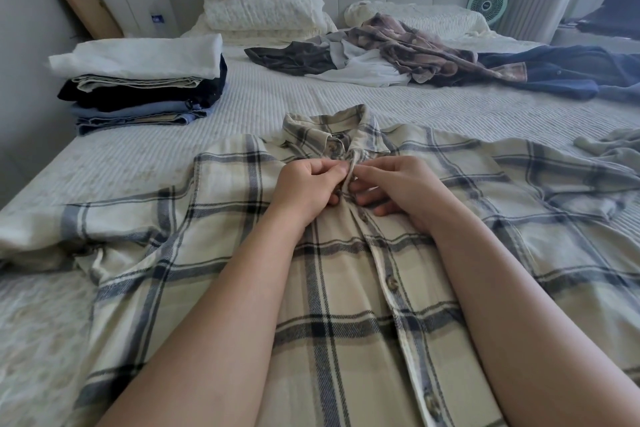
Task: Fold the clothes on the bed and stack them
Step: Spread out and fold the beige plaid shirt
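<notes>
Plaid shirt [346, 288] lies front-up on the bed [277, 97], collar away from the person, button placket running lengthwise between the forearms. Left hand [308, 187] and right hand [391, 187] meet just below the collar, each pinching a placket edge at the top button; fingers narrow, closed on cloth. Both equally near. Folded stack [138, 80] sits far left; unfolded clothes [415, 48] heaped far right. Likely step: buttoning before folding.

Both forearms extended forward, left hand [309, 186] and right hand [393, 186] close together, fingertips pinched
</notes>
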